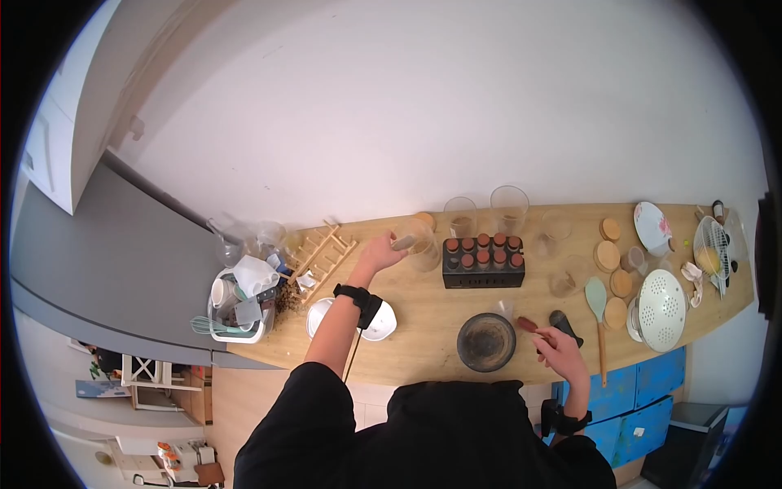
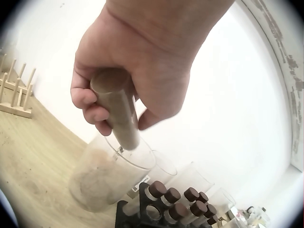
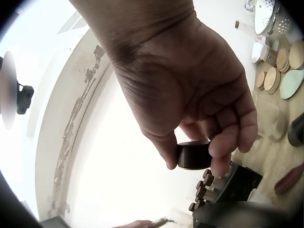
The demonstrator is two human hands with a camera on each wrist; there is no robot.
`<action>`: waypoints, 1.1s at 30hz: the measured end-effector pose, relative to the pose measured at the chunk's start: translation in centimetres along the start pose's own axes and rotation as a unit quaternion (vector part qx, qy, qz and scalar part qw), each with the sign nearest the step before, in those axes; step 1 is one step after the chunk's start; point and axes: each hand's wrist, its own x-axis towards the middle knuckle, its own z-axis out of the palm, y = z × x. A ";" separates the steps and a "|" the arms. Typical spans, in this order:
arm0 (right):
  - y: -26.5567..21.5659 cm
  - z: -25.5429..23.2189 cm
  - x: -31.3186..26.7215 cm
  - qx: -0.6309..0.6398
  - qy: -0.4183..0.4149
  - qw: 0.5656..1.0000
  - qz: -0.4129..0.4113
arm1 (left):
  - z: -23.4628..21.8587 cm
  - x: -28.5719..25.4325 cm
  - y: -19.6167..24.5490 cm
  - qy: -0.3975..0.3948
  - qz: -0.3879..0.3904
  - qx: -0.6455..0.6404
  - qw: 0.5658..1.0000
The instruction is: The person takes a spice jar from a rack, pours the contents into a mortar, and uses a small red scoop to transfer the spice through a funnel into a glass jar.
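My left hand (image 1: 381, 254) grips a glass tube (image 2: 121, 114) of light brown matter, its lower end tilted down over the mouth of a tall glass jar (image 2: 102, 175). Brown residue clouds the jar's inside. Between thumb and fingertips my right hand (image 3: 190, 90) pinches a dark brown round cap (image 3: 194, 156). That hand is above the table's front edge, right of a dark mortar (image 1: 486, 342). Close to it are a red-brown utensil (image 1: 528, 324) and a dark pestle (image 1: 564, 326). Between the hands stands a black rack (image 1: 483, 275) of brown-capped tubes, with an unfilled hole visible in the left wrist view.
Glass jars (image 1: 510, 210) line the wall behind the rack. To the right lie wooden lids (image 1: 607, 256), a green spatula (image 1: 596, 297) and a white colander (image 1: 661, 310). At left are a wooden rack (image 1: 326, 257), white bowls (image 1: 381, 322) and a filled bin (image 1: 244, 334).
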 end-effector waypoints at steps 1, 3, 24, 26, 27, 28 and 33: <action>0.0 0.0 0.0 0.000 0.001 1.000 0.001 | 0.0 0.1 0.0 -0.001 0.001 -0.001 1.000; -0.3 0.2 -0.1 -0.022 -0.001 1.000 0.005 | -0.1 0.3 -0.2 -0.044 0.010 0.011 0.999; 0.2 0.6 0.0 -0.039 -0.001 0.999 0.003 | -1.4 -0.8 1.5 -0.002 -0.001 0.021 1.000; 0.3 0.7 0.0 -0.039 0.001 0.999 0.000 | -0.9 -0.4 0.7 -0.005 0.014 0.024 1.000; 0.3 0.7 -0.1 -0.039 0.003 0.999 -0.003 | -0.7 -0.1 0.3 -0.009 0.031 0.028 0.999; 0.3 0.8 -0.1 -0.037 0.004 0.999 -0.002 | -0.3 0.4 0.0 -0.010 0.032 0.028 0.999; 0.0 0.9 -0.3 -0.046 0.009 0.999 -0.001 | 0.7 1.8 -0.9 -0.049 -0.026 0.015 0.998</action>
